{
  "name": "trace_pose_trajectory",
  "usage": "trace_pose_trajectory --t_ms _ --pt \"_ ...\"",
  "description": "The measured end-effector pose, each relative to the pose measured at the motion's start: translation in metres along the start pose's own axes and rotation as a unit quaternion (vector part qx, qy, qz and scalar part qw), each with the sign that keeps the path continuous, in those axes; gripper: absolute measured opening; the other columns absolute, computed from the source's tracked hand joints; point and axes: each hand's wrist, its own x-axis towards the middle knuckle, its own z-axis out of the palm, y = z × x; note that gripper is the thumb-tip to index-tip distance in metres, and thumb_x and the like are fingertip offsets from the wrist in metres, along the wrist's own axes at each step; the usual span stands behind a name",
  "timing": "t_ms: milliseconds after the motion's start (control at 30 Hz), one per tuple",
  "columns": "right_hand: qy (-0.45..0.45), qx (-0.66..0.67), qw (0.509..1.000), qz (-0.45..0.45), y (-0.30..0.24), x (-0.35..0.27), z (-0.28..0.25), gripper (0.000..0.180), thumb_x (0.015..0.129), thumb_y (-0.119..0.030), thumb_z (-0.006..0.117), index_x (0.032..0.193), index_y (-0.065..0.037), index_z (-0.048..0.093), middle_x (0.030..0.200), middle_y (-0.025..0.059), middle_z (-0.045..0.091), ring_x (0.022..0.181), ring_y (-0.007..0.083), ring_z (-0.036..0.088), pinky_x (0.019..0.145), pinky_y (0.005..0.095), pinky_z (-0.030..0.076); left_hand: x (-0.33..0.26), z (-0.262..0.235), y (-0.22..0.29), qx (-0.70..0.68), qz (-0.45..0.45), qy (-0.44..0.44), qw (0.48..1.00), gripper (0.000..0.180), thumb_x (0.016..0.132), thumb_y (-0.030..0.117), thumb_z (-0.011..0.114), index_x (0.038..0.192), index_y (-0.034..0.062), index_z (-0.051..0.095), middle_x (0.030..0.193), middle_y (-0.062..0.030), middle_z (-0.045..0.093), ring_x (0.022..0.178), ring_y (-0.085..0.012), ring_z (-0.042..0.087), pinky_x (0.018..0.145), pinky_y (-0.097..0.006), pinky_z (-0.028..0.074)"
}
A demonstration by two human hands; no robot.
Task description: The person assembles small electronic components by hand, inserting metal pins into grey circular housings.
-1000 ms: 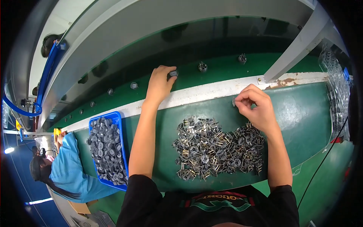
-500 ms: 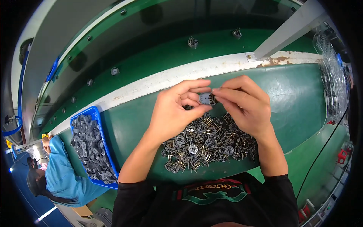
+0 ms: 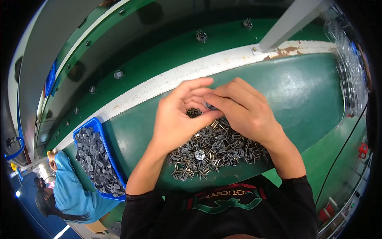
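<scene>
Grey part (image 3: 210,106), smooth-looking and curved, sits mostly hidden between the fingertips: thumb and curled fingers of the left hand (image 3: 177,113) pinch it; whether the bunched fingers of the right hand (image 3: 248,111) grip it too, I cannot tell. Below the fingers spreads a spiky heap of metal-pronged pieces (image 3: 217,153); well left of them, a blue tray (image 3: 108,150) holds rounded grey caps (image 3: 94,157).

out left, a co-worker in blue (image 3: 73,189), arm reaching forward, brown cardboard (image 3: 95,227) just below; up top, a pale metal post (image 3: 292,24) meets the white rail (image 3: 175,83), paint worn brown beside it; far right, clear plastic packaging (image 3: 351,75) glints, a black cable (image 3: 340,162) slanting down near something red (image 3: 362,150) (too small to name)!
</scene>
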Motion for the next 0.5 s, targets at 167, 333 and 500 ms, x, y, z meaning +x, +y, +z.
trace_pose_trajectory --t_ms 167,333,500 --pt "0.043 0.146 0.986 0.061 0.010 0.005 0.003 0.030 0.081 0.005 0.067 0.110 -0.003 0.069 0.092 0.0094 0.063 0.081 0.0278 0.063 0.068 0.0363 0.052 0.022 -0.020 0.006 -0.022 -0.055 -0.003 0.998 0.041 0.083 -0.014 0.067 0.123 -0.0077 0.061 0.107 -0.0172 0.071 0.095 -0.0174 0.069 0.086 -0.028 0.057" --pt "-0.041 0.093 0.986 0.131 0.022 -0.002 0.002 0.021 0.085 0.005 0.062 0.105 -0.001 0.069 0.091 0.0119 0.063 0.080 0.0325 0.063 0.071 0.0398 0.052 0.072 -0.073 -0.009 0.175 0.032 0.141 0.974 0.027 0.085 -0.005 0.068 0.112 -0.0092 0.067 0.102 -0.0159 0.073 0.093 -0.0176 0.070 0.086 -0.028 0.055" --pt "-0.102 0.059 0.988 0.098 0.017 0.011 0.013 0.014 0.086 -0.004 0.065 0.099 -0.002 0.069 0.090 0.0125 0.063 0.082 0.0335 0.064 0.072 0.0432 0.053 0.112 -0.135 -0.041 0.469 0.082 0.217 0.852 0.020 0.086 0.016 0.073 0.101 0.0039 0.076 0.099 -0.0144 0.075 0.083 -0.0270 0.072 0.078 -0.032 0.055"
